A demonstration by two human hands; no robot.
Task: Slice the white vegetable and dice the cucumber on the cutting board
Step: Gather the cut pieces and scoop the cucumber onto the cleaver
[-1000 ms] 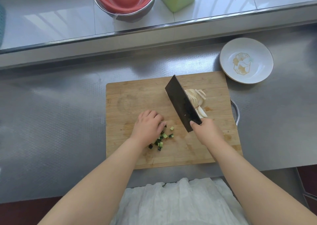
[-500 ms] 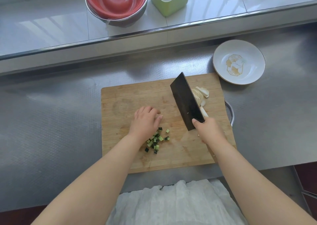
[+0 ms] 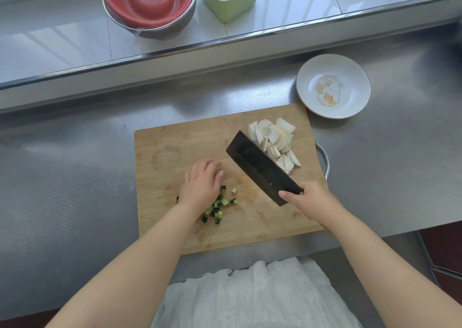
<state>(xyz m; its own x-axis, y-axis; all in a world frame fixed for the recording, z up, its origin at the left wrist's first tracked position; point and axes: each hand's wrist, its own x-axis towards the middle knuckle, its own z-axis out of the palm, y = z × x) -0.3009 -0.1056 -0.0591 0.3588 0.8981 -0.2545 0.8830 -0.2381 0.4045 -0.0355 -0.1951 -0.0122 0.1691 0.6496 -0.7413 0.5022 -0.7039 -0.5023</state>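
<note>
We see the right hand [image 3: 311, 204] clenched around the handle of a dark cleaver [image 3: 262, 167], blade running diagonally away from the hand toward the far left. Hard against the blade's right face lies the pile of white vegetable slices [image 3: 276, 142], on the far side of the bamboo cutting board [image 3: 172, 147].

The left hand [image 3: 201, 186] rests palm-down, fingers loosely curled over the cucumber dice [image 3: 220, 206]; we cannot tell whether it grasps an uncut piece beneath, since the palm hides it. The visible cubes spill out toward the wrist and to the hand's right.

The relation that matters: the cucumber lies left of the blade, well apart from it, with bare board between. We judge the cleaver hand must swing left toward the other hand to go on dicing.
</note>
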